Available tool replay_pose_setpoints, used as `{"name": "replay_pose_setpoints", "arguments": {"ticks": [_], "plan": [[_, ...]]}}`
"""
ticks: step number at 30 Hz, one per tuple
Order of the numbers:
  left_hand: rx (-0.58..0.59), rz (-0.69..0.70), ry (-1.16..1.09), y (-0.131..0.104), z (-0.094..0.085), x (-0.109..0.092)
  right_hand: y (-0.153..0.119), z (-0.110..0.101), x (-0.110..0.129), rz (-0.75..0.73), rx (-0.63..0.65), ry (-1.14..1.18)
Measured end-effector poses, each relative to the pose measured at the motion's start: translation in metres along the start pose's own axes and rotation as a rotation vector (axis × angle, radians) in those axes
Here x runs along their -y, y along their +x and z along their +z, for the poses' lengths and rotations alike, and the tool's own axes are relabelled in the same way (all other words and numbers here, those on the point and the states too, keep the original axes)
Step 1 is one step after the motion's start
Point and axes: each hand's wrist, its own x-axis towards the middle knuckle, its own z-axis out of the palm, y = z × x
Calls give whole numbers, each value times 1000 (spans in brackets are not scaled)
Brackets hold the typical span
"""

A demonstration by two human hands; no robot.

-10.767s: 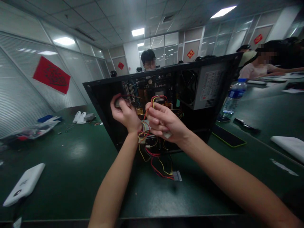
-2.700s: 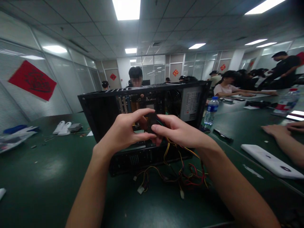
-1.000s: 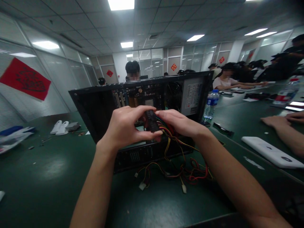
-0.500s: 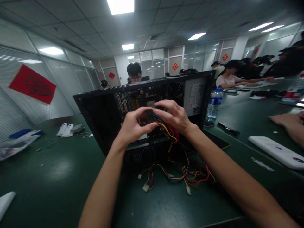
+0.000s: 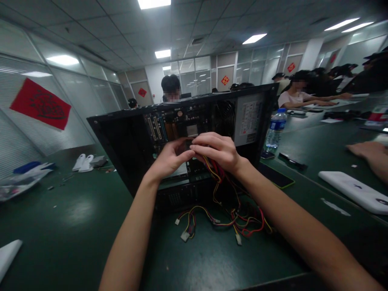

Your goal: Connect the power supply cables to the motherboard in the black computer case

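Observation:
A black computer case (image 5: 118, 149) stands open on the green table, its motherboard (image 5: 174, 121) and a grey power supply (image 5: 247, 119) showing inside. Both hands meet in front of the motherboard. My right hand (image 5: 220, 151) has its fingers wrapped round the upper end of a bundle of red, yellow and black cables (image 5: 216, 171). Close against its fingertips, my left hand (image 5: 171, 157) is curled with thumb and fingers drawn together; what lies between them is hidden. Loose cable ends with white connectors (image 5: 185, 235) rest on the table below.
A water bottle (image 5: 275, 129) stands right of the case, near a black mat (image 5: 280, 176). Farther right are a white device (image 5: 353, 190) and another person's hand (image 5: 365, 151). White pieces (image 5: 83, 163) and plastic bags (image 5: 24, 182) lie left. People sit behind.
My right hand has closed more over the cable bundle and its fingertips have moved slightly down and left. More of the square socket area above the hands shows. The view has shifted slightly.

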Motion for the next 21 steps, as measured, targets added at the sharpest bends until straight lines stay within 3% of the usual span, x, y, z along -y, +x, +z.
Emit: {"name": "replay_pose_setpoints", "arguments": {"ticks": [7,11,15,18,21], "plan": [[-12,-117,51,-3,0,6,-6,8,-6,49,16,-8],[-74,-201,-2,-3,0,20,-16,19,-16,60,26,-40],[-35,-261,-11,-3,0,38,-26,31,-23,74,50,-100],[15,-321,117,-6,0,48,-28,35,-23,140,196,-172],[85,-442,436,-10,-1,50,-25,35,-20,246,470,-288]]}}
